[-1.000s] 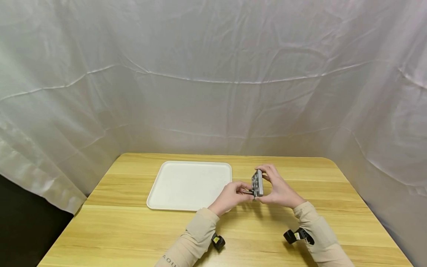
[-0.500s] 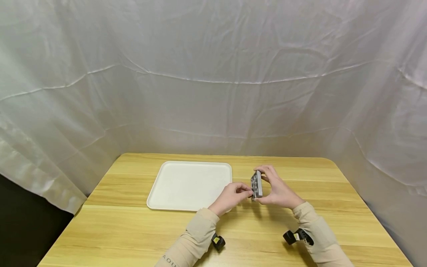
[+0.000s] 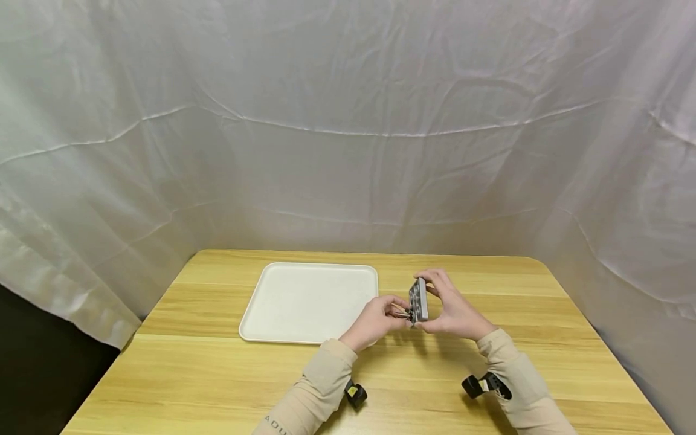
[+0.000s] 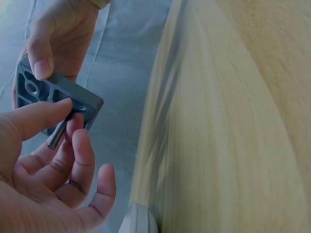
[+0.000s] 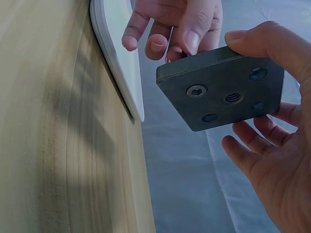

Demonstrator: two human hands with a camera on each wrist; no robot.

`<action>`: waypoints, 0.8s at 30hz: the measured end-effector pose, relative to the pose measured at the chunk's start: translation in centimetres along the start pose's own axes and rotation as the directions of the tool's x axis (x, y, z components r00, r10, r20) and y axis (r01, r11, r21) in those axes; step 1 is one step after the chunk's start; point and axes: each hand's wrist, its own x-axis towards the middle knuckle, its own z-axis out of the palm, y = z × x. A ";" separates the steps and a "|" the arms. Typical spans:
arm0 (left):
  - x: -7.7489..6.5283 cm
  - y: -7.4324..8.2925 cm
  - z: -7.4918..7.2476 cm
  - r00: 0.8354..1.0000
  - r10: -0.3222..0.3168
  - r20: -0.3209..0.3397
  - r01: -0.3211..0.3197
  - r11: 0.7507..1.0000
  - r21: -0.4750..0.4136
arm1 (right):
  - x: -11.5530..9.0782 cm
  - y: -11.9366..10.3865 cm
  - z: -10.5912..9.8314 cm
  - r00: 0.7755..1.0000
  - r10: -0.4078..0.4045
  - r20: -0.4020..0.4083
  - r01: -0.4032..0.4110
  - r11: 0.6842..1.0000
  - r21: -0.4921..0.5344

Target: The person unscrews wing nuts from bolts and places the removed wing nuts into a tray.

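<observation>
My right hand (image 3: 455,313) grips a grey square metal plate (image 5: 226,77) by opposite edges, holding it on edge above the table. Its flat face shows several holes, with a hex-socket bolt head (image 5: 197,91) seated in one corner. From the ribbed back juts the threaded shank of the bolt (image 4: 57,136). My left hand (image 3: 374,321) pinches this bolt close to the plate, between thumb and index finger; whether a nut sits under the fingertips, I cannot tell. The other left fingers are loosely bent below the shank.
A white rectangular tray (image 3: 310,302) lies on the wooden table (image 3: 261,386), just left of the hands. Pale curtains (image 3: 359,181) hang behind the table and along both sides.
Half a second ago the left thumb reached forward to the plate, covering the shank; it has drawn back and the shank shows again. The plate stays nearly in place in the right hand.
</observation>
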 end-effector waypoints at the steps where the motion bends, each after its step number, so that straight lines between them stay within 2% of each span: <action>1: 0.0 0.0 0.0 1.000 -0.001 0.004 0.001 1.000 -0.003 | 0.0 0.0 0.0 1.000 0.001 0.000 -0.001 1.000 -0.003; 14: -0.2 0.2 -0.1 1.000 0.005 0.016 -0.005 1.000 -0.021 | 0.0 -0.2 -0.1 1.000 -0.006 -0.003 0.006 1.000 -0.009; 24: 0.0 0.2 -0.1 1.000 -0.012 0.010 0.012 1.000 0.014 | 0.1 -0.6 -0.3 1.000 -0.014 0.004 0.014 1.000 -0.006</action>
